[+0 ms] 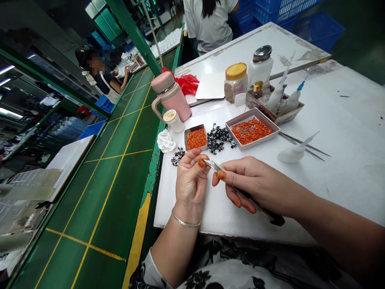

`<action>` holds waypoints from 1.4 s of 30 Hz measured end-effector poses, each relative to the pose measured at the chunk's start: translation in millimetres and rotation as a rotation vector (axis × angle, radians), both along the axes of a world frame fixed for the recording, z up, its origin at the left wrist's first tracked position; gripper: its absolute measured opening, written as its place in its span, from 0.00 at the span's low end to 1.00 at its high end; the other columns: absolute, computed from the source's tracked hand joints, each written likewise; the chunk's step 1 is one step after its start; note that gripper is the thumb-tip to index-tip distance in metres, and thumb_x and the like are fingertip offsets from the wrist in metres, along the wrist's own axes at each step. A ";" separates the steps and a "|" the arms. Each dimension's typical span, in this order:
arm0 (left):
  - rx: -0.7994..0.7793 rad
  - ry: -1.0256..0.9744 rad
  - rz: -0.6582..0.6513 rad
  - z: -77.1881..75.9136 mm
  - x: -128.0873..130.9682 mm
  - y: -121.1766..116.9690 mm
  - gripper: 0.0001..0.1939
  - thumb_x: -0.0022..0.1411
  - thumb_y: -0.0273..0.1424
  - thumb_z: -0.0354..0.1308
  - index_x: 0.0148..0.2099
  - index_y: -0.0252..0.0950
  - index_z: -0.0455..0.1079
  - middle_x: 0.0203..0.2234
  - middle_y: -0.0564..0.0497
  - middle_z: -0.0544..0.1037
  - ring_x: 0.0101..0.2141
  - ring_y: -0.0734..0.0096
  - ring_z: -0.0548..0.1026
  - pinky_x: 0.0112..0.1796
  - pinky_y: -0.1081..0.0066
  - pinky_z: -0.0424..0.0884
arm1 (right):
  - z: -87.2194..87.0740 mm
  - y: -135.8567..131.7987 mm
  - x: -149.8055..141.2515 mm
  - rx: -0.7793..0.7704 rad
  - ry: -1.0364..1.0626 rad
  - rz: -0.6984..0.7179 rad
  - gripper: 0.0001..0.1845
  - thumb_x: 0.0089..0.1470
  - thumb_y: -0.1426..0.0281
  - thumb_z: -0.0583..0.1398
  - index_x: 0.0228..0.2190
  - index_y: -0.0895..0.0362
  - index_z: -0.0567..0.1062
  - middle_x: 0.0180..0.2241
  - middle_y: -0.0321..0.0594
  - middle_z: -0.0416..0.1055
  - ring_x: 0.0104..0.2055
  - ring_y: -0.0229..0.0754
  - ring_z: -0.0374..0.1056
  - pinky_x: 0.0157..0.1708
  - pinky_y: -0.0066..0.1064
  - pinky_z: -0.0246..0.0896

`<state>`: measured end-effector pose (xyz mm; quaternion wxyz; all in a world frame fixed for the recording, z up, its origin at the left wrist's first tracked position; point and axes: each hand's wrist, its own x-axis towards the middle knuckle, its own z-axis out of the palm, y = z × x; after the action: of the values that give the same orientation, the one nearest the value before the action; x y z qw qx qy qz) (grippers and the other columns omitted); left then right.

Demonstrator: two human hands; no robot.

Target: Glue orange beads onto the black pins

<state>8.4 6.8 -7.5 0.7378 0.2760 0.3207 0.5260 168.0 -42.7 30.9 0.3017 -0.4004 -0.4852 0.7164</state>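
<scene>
Found a slim silver metal tool with a dark end (214, 166) gripped in the right hand (252, 176), above the white table (345, 180) and partly hidden by the fingers (239, 165). Observed the curled left hand (193, 176) at the tool's tip; could not tell whether pinched on anything. Noted small glossy black parts (218, 138), too tangled to distinguish, heaped beyond, between two shallow trays (259, 142) of orange pieces (252, 130).

Centre: two shallow trays (261, 140); orange pieces (197, 139) inside, too many to count; black pieces (218, 138), same. Upper centre: one pink mug (177, 102), one white tub (177, 123), two lidded jars (236, 88). Right: three nozzle bottles (291, 155). Top and upper left: two co-workers (207, 28).
</scene>
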 end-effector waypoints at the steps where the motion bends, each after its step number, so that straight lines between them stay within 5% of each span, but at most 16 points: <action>1: -0.005 -0.002 0.000 0.3 0.0 0.0 0.16 0.42 0.26 0.72 0.36 0.41 0.75 0.27 0.58 0.78 0.28 0.83 0.76 0.31 0.83 0.73 | -2.0 0.2 -0.1 -0.021 0.053 0.006 0.20 0.62 0.56 0.52 0.36 0.62 0.69 0.18 0.34 0.66 0.14 0.29 0.57 0.15 0.21 0.47; 11: -0.042 -0.021 0.010 3.1 1.7 -1.0 0.19 0.41 0.23 0.71 0.38 0.40 0.72 0.27 0.59 0.76 0.29 0.86 0.73 0.32 0.85 0.70 | -9.9 -0.2 -5.6 -0.282 0.424 0.052 0.17 0.63 0.59 0.51 0.40 0.60 0.69 0.20 0.36 0.69 0.15 0.32 0.62 0.13 0.19 0.53; 16: -0.065 -0.030 0.016 1.1 0.4 1.1 0.21 0.41 0.24 0.72 0.39 0.41 0.71 0.27 0.60 0.75 0.29 0.86 0.73 0.32 0.84 0.70 | -1.6 -1.4 -4.0 0.138 -0.180 -0.048 0.18 0.62 0.60 0.51 0.28 0.60 0.68 0.20 0.36 0.69 0.19 0.33 0.65 0.20 0.23 0.56; 21: -0.072 -0.035 -0.002 -2.3 -0.7 2.8 0.21 0.44 0.27 0.71 0.41 0.41 0.71 0.28 0.60 0.76 0.29 0.87 0.73 0.34 0.85 0.71 | -7.8 -0.9 -5.2 0.593 -0.723 -0.167 0.19 0.62 0.62 0.48 0.24 0.59 0.67 0.19 0.37 0.66 0.21 0.35 0.60 0.24 0.28 0.47; 28: -0.099 -0.016 -0.018 -3.7 -1.1 2.5 0.18 0.47 0.26 0.69 0.41 0.41 0.71 0.29 0.60 0.77 0.29 0.89 0.73 0.33 0.87 0.70 | -14.2 -0.6 -4.9 0.711 -0.788 -0.211 0.19 0.62 0.63 0.46 0.25 0.59 0.65 0.19 0.38 0.65 0.20 0.35 0.57 0.24 0.30 0.39; 42: -0.064 0.046 0.018 -1.6 1.6 1.7 0.18 0.44 0.25 0.71 0.39 0.37 0.72 0.29 0.57 0.78 0.28 0.87 0.75 0.33 0.87 0.72 | -13.4 -3.4 -6.4 0.763 -1.057 -0.172 0.17 0.63 0.64 0.44 0.29 0.58 0.65 0.22 0.41 0.67 0.22 0.39 0.59 0.25 0.32 0.38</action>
<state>9.9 8.5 -9.1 0.7340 0.2615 0.3565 0.5156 161.7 -46.1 17.4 0.1998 -0.6007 -0.7543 0.1742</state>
